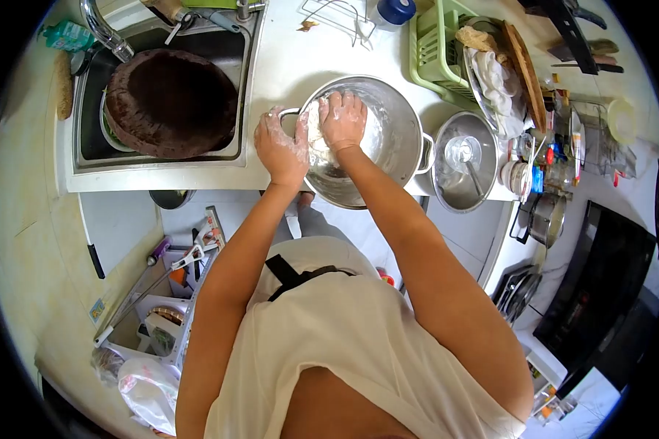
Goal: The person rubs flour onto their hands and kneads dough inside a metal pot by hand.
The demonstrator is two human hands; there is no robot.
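A large metal pot (395, 135) with two side handles stands at the counter's front edge. Pale, floury dough (317, 139) lies against its left inner wall. My right hand (343, 121), dusted with flour, presses down on the dough inside the pot, fingers stretched forward. At the pot's left rim, by the handle, is my left hand (283, 146), its fingers spread and coated with flour. Its thumb reaches over the rim; the palm faces the pot wall. Right of the pot sits a smaller metal bowl (447, 179) holding a clear cup (463, 152) and a utensil.
At left, a sink (245, 88) holds a big dark round lid (172, 102) under the faucet (106, 33). A green dish rack (436, 55) with a wooden board (525, 73) stands back right. A blue-lidded jar (395, 11) and a wire stand (340, 18) are behind the pot.
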